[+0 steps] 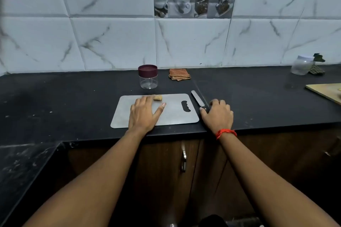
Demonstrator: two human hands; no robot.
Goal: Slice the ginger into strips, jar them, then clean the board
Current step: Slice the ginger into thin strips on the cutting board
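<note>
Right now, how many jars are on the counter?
2. One maroon-lidded jar stands just behind the cutting board; one clear jar sits far right against the wall. Others could lie outside the view.

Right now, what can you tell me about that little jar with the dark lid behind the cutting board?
The jar is small and round, with clear, plastic-looking walls and a dark maroon lid seated on top. It looks empty. It stands upright on the black counter, beyond the far edge of the grey cutting board, left of a folded brown cloth. Nothing touches it: the left hand lies on the board, the right hand by the knife.
</note>
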